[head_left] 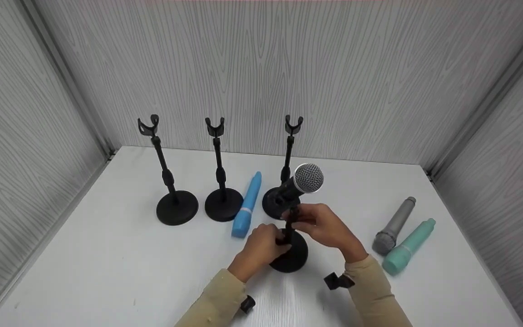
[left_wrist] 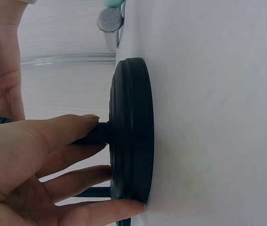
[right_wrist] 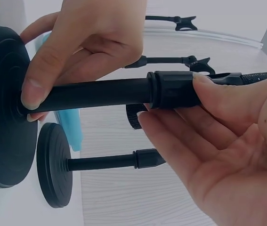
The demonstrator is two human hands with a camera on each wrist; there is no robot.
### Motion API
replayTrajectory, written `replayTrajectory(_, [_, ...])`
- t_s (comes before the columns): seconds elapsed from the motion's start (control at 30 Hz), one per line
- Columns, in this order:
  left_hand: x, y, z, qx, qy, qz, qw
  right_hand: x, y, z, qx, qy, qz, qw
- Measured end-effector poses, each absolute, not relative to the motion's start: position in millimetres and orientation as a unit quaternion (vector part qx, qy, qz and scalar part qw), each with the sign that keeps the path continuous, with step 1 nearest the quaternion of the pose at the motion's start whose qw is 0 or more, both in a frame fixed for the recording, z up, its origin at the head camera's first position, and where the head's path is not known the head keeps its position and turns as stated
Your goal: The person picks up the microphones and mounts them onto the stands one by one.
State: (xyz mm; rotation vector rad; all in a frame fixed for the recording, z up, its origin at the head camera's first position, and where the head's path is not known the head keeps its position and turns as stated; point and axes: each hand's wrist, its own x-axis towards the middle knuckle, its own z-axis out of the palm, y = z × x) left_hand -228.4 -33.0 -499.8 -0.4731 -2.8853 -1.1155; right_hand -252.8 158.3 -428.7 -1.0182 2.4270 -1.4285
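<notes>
A black microphone with a silver mesh head (head_left: pixel 308 178) sits tilted on top of a black stand, whose round base (head_left: pixel 294 259) rests on the table. Low on the stand's pole, just above the base (left_wrist: pixel 132 127), my left hand (head_left: pixel 261 247) (left_wrist: pixel 34 165) pinches the pole between thumb and fingers. Higher up, my right hand (head_left: pixel 327 227) (right_wrist: pixel 237 136) holds the thick collar (right_wrist: pixel 173 89) of the same pole with thumb and fingertips. The microphone's body is partly hidden in the right wrist view.
Several black stands (head_left: pixel 176 209) with unfilled forked holders stand behind. A blue microphone (head_left: pixel 248 206) lies between two of them. To the right lie a grey microphone (head_left: pixel 397 225) and a green one (head_left: pixel 409 247). Patterned panels border the white table (head_left: pixel 107 254) at back and sides.
</notes>
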Motion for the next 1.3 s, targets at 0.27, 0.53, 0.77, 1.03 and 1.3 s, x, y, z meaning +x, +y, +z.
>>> replayTrajectory(0.27, [-228.5, -32.7, -501.5, -0.148, -0.923, -0.354, 0.004, -252.1, 154.2, -431.9, -0.300, 0.831, -0.469, 0.012])
replayTrajectory(0.53, [-228.2, -33.0, -500.9, -0.144, -0.923, -0.358, 0.003, -251.7, 153.1, -433.0, -0.281, 0.842, -0.460, -0.016])
replayTrajectory(0.77, [-229.0, -32.6, -501.4, -0.152, -0.924, -0.350, 0.010, -253.4, 157.1, -432.4, -0.320, 0.820, -0.472, 0.058])
replayTrajectory(1.03, [-228.3, -31.7, -500.4, -0.148, -0.925, -0.351, 0.006, -252.6, 155.1, -432.1, -0.307, 0.817, -0.487, 0.038])
replayTrajectory(1.3, [-228.2, -31.6, -500.3, -0.155, -0.925, -0.347, 0.018, -249.2, 150.6, -430.4, -0.265, 0.835, -0.482, -0.020])
